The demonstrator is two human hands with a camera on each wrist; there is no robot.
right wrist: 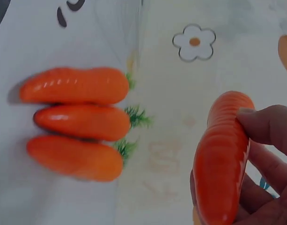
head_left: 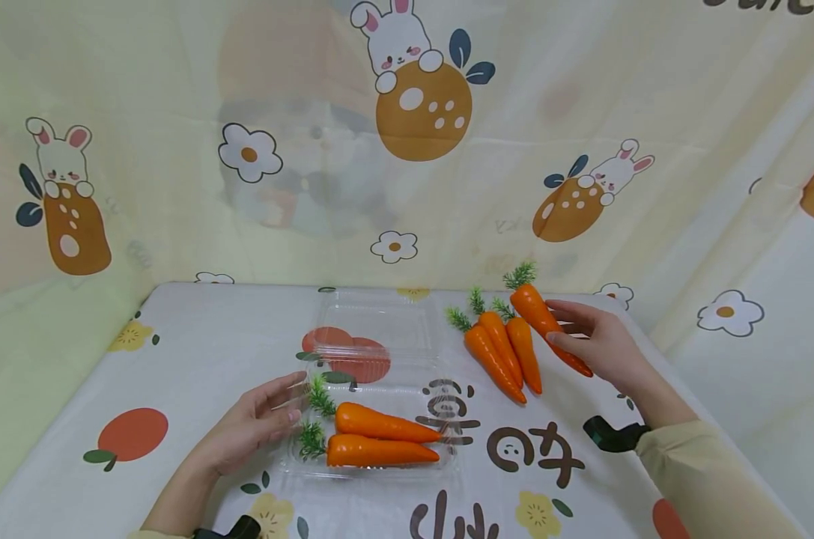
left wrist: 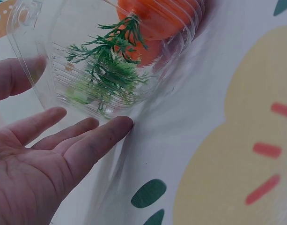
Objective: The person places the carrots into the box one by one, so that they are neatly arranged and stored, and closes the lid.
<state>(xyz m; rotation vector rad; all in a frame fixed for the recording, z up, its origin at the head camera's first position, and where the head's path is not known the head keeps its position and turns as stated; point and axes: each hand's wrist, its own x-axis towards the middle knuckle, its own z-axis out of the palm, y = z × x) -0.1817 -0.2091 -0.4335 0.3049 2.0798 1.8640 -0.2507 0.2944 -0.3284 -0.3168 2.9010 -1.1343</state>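
Note:
My right hand (head_left: 595,337) pinches a carrot (head_left: 540,314) with a green leafy top, held up at the right. In the right wrist view the thumb and fingers grip that carrot (right wrist: 223,159) from the side. Three more carrots (head_left: 499,352) lie side by side just left of it. My left hand (head_left: 261,415), fingers loosely extended, is at the left end of a clear plastic clamshell box (head_left: 380,473). Inside the box two carrots (head_left: 383,451) lie parallel, leafy tops to the left. The left wrist view shows fingertips (left wrist: 122,124) right at the box's ribbed end.
The box's clear lid (head_left: 380,322) lies folded back on the far side. A printed cloth (head_left: 198,359) with fruit, flowers and lettering covers the table. Behind it hangs a curtain (head_left: 299,209) with rabbit prints. Each wrist wears a black device (head_left: 612,436).

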